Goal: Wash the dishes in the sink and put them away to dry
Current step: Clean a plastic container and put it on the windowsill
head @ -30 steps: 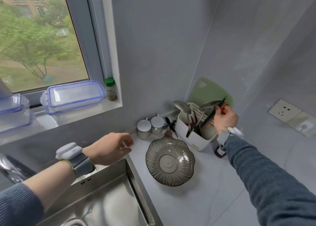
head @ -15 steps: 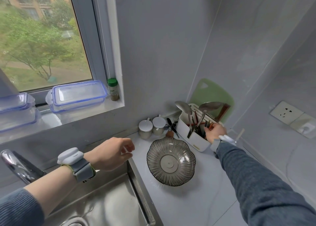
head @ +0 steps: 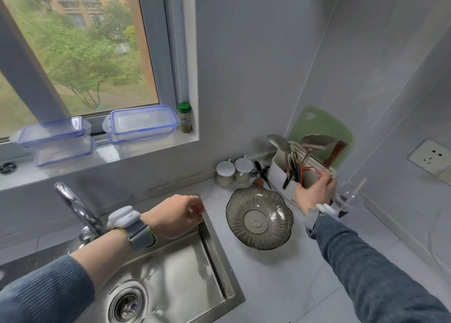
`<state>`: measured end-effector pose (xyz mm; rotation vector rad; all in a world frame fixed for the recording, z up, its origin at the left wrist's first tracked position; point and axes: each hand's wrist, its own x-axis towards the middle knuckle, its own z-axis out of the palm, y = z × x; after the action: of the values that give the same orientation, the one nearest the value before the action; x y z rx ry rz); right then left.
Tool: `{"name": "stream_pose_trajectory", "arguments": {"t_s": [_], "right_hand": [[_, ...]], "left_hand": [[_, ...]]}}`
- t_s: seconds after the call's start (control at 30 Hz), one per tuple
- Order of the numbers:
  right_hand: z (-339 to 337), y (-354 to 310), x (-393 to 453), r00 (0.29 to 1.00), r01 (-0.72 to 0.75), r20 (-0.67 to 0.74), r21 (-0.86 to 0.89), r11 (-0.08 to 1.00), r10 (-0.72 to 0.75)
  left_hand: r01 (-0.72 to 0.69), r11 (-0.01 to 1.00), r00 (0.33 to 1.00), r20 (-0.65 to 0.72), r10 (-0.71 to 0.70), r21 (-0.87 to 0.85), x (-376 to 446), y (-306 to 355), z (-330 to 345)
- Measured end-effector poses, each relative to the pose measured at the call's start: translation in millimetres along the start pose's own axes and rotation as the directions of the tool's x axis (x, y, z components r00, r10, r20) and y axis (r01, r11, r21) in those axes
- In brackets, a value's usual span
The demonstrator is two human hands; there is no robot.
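Note:
The steel sink (head: 190, 269) lies at the lower left with only its drain (head: 127, 305) showing inside. On the counter to its right a ribbed smoky glass bowl (head: 258, 221) sits upside down. Behind it stands a white utensil holder (head: 277, 173) with ladles and coloured chopsticks (head: 298, 173) upright in it. My right hand (head: 314, 190) hovers at the holder's front right corner, fingers loose, holding nothing. My left hand (head: 173, 215) floats over the sink's back right corner, loosely curled and empty.
The faucet (head: 78, 210) rises at the sink's back left. Two white-lidded jars (head: 233, 172) and a green cutting board (head: 314, 122) stand by the wall. A clear cup with a straw (head: 349, 200) is just right of my right wrist. Plastic boxes (head: 141, 122) line the windowsill.
My right hand lowered the coloured chopsticks into the holder, let go of them and drew back toward me. My left hand barely moved.

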<state>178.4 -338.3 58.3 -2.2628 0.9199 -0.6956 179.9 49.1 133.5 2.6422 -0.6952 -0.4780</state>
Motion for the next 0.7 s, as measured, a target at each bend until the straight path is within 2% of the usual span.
{"name": "stream_pose_trajectory", "arguments": {"t_s": [0.1,0.2,0.27,0.3,0.37,0.4,0.43,0.5,0.57,0.67,0.7], "right_hand": [[6.3,-16.7,-53.3,0.969,0.093,0.22,0.104,0.99,-0.114],[16.2,-34.7,-101.0,0.865,0.193,0.439,0.156,0.969,-0.242],[20.9,-49.1,-145.7,0.688,0.257,0.647,0.204,0.945,-0.327],[21.8,-55.9,-167.0,0.565,0.269,0.752,0.22,0.938,-0.339],[24.3,-68.7,-213.0,0.262,0.338,0.908,0.23,0.912,-0.326],[25.7,-74.6,-238.0,0.125,0.384,0.944,0.238,0.892,-0.305],[26.7,-78.6,-259.6,0.023,0.422,0.959,0.245,0.873,-0.281],[29.1,-83.2,-298.5,-0.115,0.501,0.968,0.25,0.829,-0.223],[30.2,-83.8,-325.8,-0.175,0.584,0.972,0.231,0.778,-0.158],[33.9,-77.9,-359.7,-0.195,0.653,0.98,0.163,0.74,-0.044],[36.0,-80.5,-378.4,-0.221,0.673,0.975,0.157,0.723,-0.007]], "left_hand": [[0.059,0.998,0.998,0.028,-0.059,-0.017,-24.1,-9.8,14.7],[0.087,0.995,0.995,0.055,-0.084,-0.041,-38.4,-19.6,24.3],[0.14,0.986,0.988,0.071,-0.135,-0.084,-64.4,-32.1,35.3],[0.169,0.979,0.984,0.074,-0.161,-0.11,-77.9,-39.5,41.8],[0.236,0.955,0.971,0.07,-0.227,-0.178,-112.1,-56.5,57.8],[0.281,0.933,0.96,0.069,-0.273,-0.225,-132.8,-67.4,68.1],[0.326,0.907,0.945,0.071,-0.319,-0.265,-151.3,-78.3,77.8],[0.418,0.856,0.906,0.071,-0.417,-0.303,-189.9,-100.0,97.7],[0.489,0.821,0.869,0.082,-0.488,-0.294,-221.5,-119.2,114.4],[0.586,0.753,0.806,0.125,-0.578,-0.299,-268.4,-142.8,134.7],[0.628,0.712,0.773,0.141,-0.619,-0.314,-292.5,-154.3,140.9]]}}
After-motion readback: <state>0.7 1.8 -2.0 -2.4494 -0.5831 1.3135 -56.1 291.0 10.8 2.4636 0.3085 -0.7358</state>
